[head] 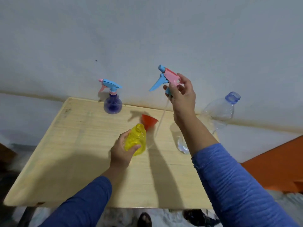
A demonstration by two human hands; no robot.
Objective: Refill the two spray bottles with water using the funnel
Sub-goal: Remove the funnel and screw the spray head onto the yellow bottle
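My left hand (pixel 122 150) grips the yellow spray bottle (pixel 137 139), which stands on the table with its neck open and no head on it. My right hand (pixel 182 94) holds the pink and blue spray head (pixel 165 78) raised above the table, its thin clear tube (pixel 161 118) hanging down beside the bottle. The orange funnel (pixel 148 121) lies on the table just behind the yellow bottle. A purple spray bottle (pixel 112 104) with its blue head on stands at the table's far edge. A large clear water bottle (pixel 218 112), uncapped, stands at the right, partly hidden by my right forearm.
The light wooden table (pixel 73 145) stands against a pale wall. An orange surface (pixel 275 163) lies to the right of the table. Feet in sandals (pixel 144 219) show below the front edge.
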